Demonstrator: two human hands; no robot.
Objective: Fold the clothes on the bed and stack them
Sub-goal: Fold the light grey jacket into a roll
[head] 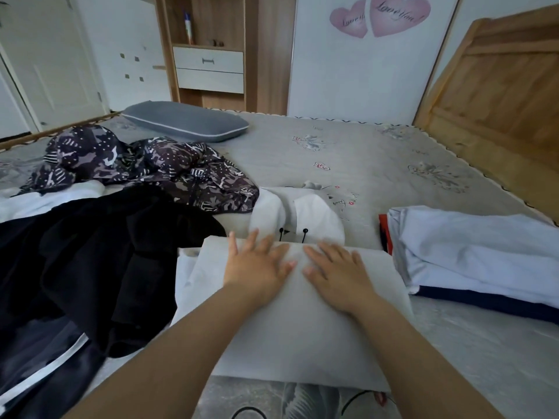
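both hands, left (257, 264) and right (338, 275), press flat and open on the white hoodie (296, 328), dark clothes (90, 255) at nine o'clock.

You've got two hands (257, 264) in view, both flat on one white hoodie (296, 322). To your left there's one black garment (90, 252) and one patterned jacket (169, 173), so two loose pieces, plus a dark striped one (45, 367) at the edge. On your right, one folded stack (484, 255). One grey pillow (184, 120), two drawers (208, 60), and two pink hearts (399, 13) on the wardrobe.
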